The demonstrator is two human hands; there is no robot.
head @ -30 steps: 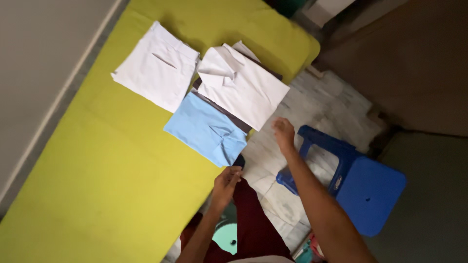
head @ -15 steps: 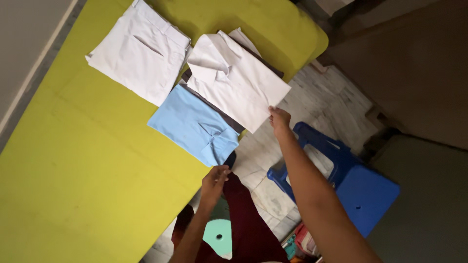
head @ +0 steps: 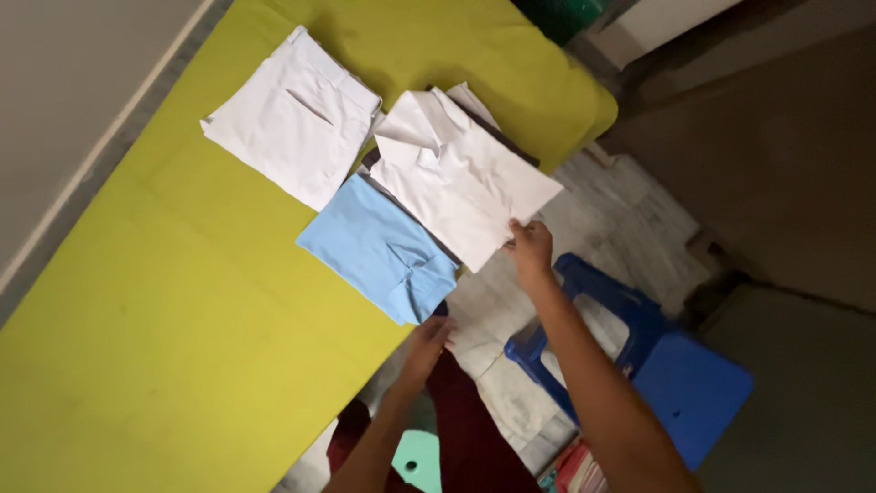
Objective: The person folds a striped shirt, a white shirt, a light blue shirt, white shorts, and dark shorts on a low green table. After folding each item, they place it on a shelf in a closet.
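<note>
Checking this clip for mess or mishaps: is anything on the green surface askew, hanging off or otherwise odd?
The folded white shirt lies crooked across a dark garment, its corner past the green surface edge, where the right hand touches it. The light blue garment also reaches that edge, near the left hand. The white trousers lie flat. Nothing looks spilled or damaged.

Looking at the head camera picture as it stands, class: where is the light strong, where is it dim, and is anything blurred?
Head view: light is strongest on the yellow-green mattress and the folded white shirt, with no glare; the floor at right, beyond the blue stool, falls into deep shadow; the right hand and left hand look slightly soft, and fine cloth detail is smeared.
</note>
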